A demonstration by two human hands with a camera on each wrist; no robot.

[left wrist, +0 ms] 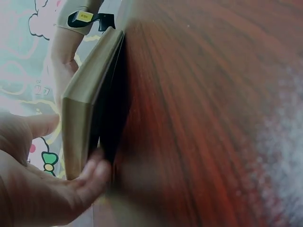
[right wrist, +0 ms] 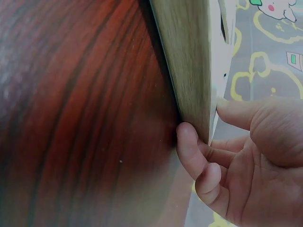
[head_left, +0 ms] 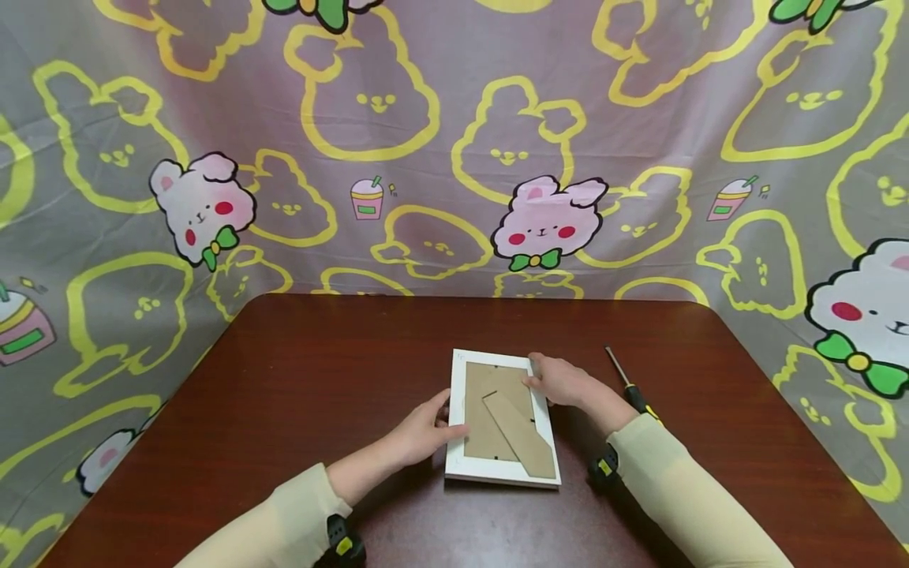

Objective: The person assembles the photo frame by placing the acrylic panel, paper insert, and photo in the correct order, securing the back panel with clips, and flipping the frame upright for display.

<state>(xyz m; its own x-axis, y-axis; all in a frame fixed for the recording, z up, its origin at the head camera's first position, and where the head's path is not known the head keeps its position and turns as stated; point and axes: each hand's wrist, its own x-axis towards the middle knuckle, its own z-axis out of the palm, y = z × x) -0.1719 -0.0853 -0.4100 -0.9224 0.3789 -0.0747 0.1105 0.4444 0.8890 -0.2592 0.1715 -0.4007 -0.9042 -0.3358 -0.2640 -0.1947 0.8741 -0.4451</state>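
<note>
A white-edged picture frame (head_left: 455,410) is face down, its brown backing board and slanted easel leg turned up. My left hand (head_left: 424,430) grips its left side, thumb on top and fingers beneath. At the upper right corner my right hand (head_left: 563,380) holds it, thumb over the back. In the left wrist view the frame's side (left wrist: 78,118) stands a little off the table, with left fingertips (left wrist: 97,170) under it. The right wrist view shows right fingers (right wrist: 188,144) curled under the frame's edge (right wrist: 187,61). The frame's front is hidden.
A screwdriver (head_left: 630,386) with a black and yellow handle lies on the brown table (head_left: 341,355), right of the frame and partly behind the right forearm. A patterned cloth (head_left: 440,181) hangs around the table's back and sides.
</note>
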